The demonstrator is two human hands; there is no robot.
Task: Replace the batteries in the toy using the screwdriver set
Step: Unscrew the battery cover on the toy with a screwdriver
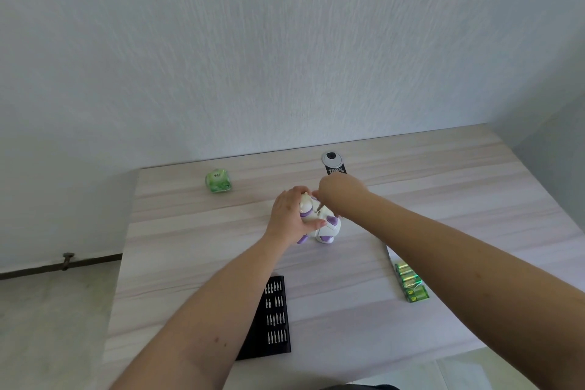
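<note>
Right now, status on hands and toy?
Left hand grips toy. Right hand fingers curled at its top, tool not discernible. Batteries right, bit case near. Nothing blocking.

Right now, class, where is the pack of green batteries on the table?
In the head view, the pack of green batteries lies on the table to the person's right, beside the right forearm, across from the black screwdriver set.

- A plain room in a home or office is suggested.
- A wood-grain tabletop (443, 168) is set against a textured wall (285, 41).
- A cable grommet (332, 158) is fitted at the tabletop's far edge.
- Pale floor (47, 310) is seen at left.
</note>
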